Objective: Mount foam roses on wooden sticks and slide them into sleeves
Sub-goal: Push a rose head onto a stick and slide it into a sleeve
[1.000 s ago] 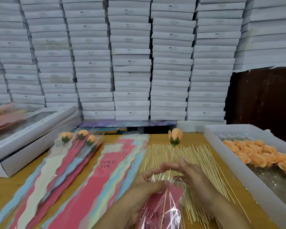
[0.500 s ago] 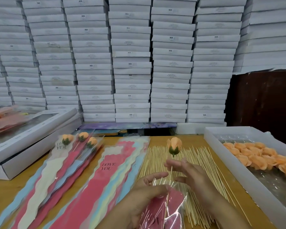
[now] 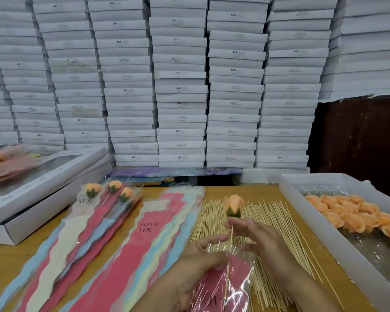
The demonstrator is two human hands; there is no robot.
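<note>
- A wall of stacked flat white boxes (image 3: 180,86) fills the background behind a yellow-brown wooden table (image 3: 14,257); a dark brown panel (image 3: 358,140) stands at the wall's right end.
- A spread of loose wooden sticks (image 3: 273,224), the landmark here, lies fanned across the table's middle.
- Right of the sticks, a long white tray (image 3: 329,233) lined with clear plastic holds a heap of orange foam roses (image 3: 356,212).
- Left of the sticks lies an overlapping pile of pink, blue and cream sleeves (image 3: 126,251), one printed "LOVE YOU."
- Farther left of the sticks, three finished roses (image 3: 113,190) rest in their sleeves beside two white window boxes (image 3: 43,190).
- Over the near end of the sticks, the left hand (image 3: 198,266) pinches the mouth of a clear sleeve with a pink insert (image 3: 225,284).
- The right hand (image 3: 261,239) pinches the stick of an orange mounted rose (image 3: 233,206) just under the bloom; the stick's lower part is inside the sleeve, the bloom above its mouth.
</note>
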